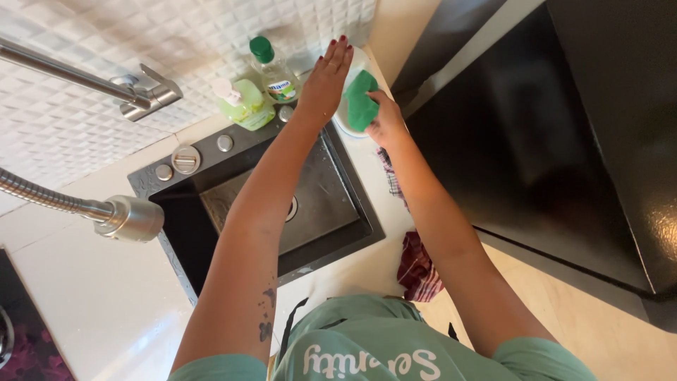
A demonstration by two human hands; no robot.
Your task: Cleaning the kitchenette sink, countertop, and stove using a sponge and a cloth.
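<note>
While both arms stretch up from the bottom of the frame toward the top centre, the right hand [384, 121] is clenched on a green cloth [361, 102], pressing it against a white plate [343, 121] that stands at the upper right corner of the sink [321, 204]. Above and just left of the cloth, the left hand [326, 77] lies with fingers straight and together, palm toward the plate; it grasps nothing, though whether it touches the plate's hidden rim I cannot tell. Left of that hand, against the tiled wall, stand a clear bottle [275, 70] with a green cap and a pale green soap dispenser [243, 104], close beside each other. A steel tap [84, 81] juts out at upper left, and a hose sprayer [123, 217] hangs over the sink's left edge. On the white counter [92, 296] at lower right of the sink, a red checked towel [417, 268] droops over the edge.
</note>
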